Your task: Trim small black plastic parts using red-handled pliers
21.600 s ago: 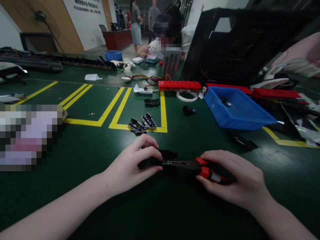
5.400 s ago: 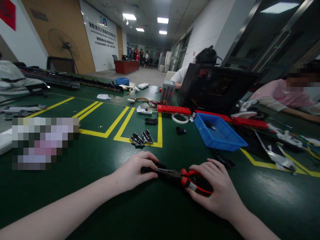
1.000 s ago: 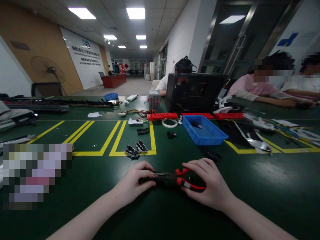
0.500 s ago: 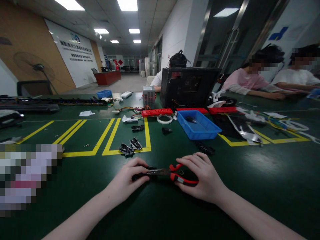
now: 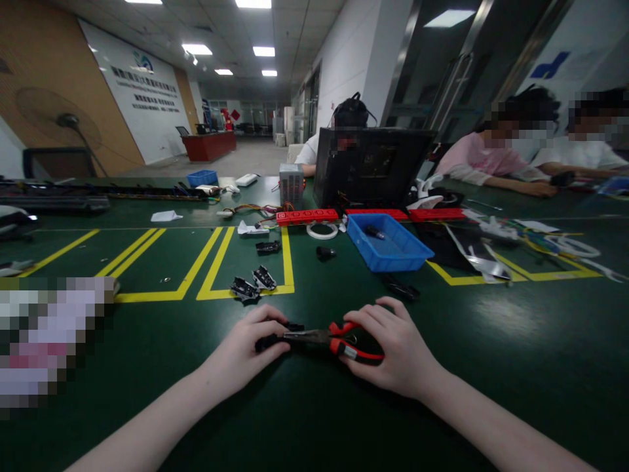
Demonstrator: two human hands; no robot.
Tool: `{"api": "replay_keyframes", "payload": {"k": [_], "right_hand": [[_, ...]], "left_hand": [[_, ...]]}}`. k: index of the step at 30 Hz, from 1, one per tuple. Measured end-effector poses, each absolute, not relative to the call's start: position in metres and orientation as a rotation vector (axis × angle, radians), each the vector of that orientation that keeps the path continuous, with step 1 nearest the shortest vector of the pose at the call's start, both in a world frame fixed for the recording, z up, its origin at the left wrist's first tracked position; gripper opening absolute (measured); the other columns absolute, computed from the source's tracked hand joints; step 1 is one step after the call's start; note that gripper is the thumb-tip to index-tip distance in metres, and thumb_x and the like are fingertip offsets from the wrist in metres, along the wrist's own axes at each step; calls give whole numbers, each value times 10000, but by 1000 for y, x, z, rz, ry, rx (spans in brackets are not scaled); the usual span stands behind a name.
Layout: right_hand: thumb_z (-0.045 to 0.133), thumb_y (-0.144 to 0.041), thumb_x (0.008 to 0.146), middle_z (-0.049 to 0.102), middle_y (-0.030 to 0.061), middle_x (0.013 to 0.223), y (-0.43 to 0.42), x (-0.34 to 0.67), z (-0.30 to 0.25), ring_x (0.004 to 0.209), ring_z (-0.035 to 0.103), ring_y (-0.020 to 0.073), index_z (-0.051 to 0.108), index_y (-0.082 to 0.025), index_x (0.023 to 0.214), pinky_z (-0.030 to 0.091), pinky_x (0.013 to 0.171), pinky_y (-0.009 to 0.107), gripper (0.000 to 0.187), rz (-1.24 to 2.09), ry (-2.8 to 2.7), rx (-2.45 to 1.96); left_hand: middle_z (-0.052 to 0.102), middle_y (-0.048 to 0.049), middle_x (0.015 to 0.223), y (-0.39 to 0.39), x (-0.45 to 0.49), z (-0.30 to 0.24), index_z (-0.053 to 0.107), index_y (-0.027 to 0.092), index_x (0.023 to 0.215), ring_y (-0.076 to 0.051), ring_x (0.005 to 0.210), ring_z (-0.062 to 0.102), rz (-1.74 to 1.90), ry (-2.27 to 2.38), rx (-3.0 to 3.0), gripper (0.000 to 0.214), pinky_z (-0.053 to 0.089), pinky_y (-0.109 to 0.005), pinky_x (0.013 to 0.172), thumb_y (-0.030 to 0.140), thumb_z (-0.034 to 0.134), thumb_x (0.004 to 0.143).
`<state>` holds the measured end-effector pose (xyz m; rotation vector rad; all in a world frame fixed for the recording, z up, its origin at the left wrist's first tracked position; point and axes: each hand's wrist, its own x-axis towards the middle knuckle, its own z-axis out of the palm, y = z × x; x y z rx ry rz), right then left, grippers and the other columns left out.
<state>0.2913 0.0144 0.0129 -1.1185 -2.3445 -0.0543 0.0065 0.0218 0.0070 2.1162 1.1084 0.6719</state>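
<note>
My right hand is closed around the red-and-black handles of long-nose pliers, which point left. My left hand is closed on a small black part, mostly hidden by the fingers. The pliers' jaw tips reach this part at my left fingertips; whether they grip it I cannot tell. Just beyond my left hand lie two black-and-silver pieces. Farther off is a flat black piece, with a black cone-shaped piece to its right. A long black piece lies beyond my right hand.
A blue tray with a dark piece inside stands right of centre. Behind it are red power strips, a white ring, a metal power supply and a black computer case. Cables and sheets lie at right. Several people sit across the table.
The view has shifted slightly. Both hands stay together, with the pliers' tips still at the black part. At far right, a co-worker's hand now has a dark object by it.
</note>
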Motion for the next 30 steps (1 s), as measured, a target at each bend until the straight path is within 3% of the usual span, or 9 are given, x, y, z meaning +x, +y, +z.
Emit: {"api": "replay_keyframes", "payload": {"k": [9, 30], "right_hand": [[702, -377, 722, 689, 44, 900, 16, 289, 14, 828, 641, 212, 644, -211, 1033, 338, 1040, 514, 357, 78, -2405, -1199], [695, -389, 730, 681, 42, 920, 17, 290, 10, 853, 632, 209, 631, -210, 1039, 341, 1035, 491, 363, 76, -2420, -1207]], "left_hand": [[592, -51, 1170, 20, 6, 11, 693, 233, 1050, -227, 1096, 571, 689, 1113, 2089, 169, 493, -432, 980, 215, 568, 939], [580, -42, 1179, 29, 2, 8, 722, 227, 954, -227, 1104, 552, 638, 1092, 2004, 157, 459, -422, 1000, 239, 566, 940]]}}
